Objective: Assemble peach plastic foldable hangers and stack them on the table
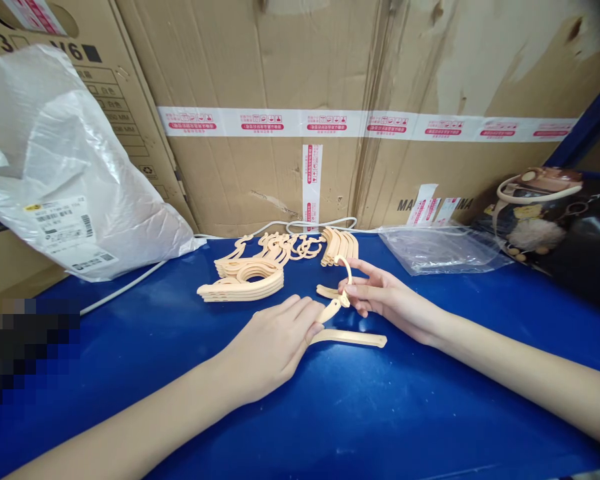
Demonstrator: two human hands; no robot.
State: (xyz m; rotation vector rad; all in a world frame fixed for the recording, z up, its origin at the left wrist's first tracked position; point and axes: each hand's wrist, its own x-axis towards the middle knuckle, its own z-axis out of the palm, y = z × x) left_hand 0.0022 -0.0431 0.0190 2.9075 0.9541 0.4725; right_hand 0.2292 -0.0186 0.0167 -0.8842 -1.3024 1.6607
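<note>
Over the middle of the blue table, my left hand [275, 340] is closed round a beige plastic hanger arm [329, 311]. Between the fingers and thumb of my right hand [377, 290] is a beige hanger hook [349, 273]; its base meets the end of the arm, though I cannot tell whether they are joined. Another curved hanger arm [355, 338] lies just below my left hand, its near end hidden by the fingers. A short piece of a beige part [326, 291] shows behind the hook. Beyond my left hand sits a stack of beige hanger pieces [243, 288].
Loose hooks [305, 248] and a stack of curved arms [340, 245] lie farther back, before a cardboard wall [260, 180]. A white shipping bag [70, 173] stands left, a clear plastic bag [440, 252] lies right. A dark bag [575, 247] and a cup [535, 207] are at far right.
</note>
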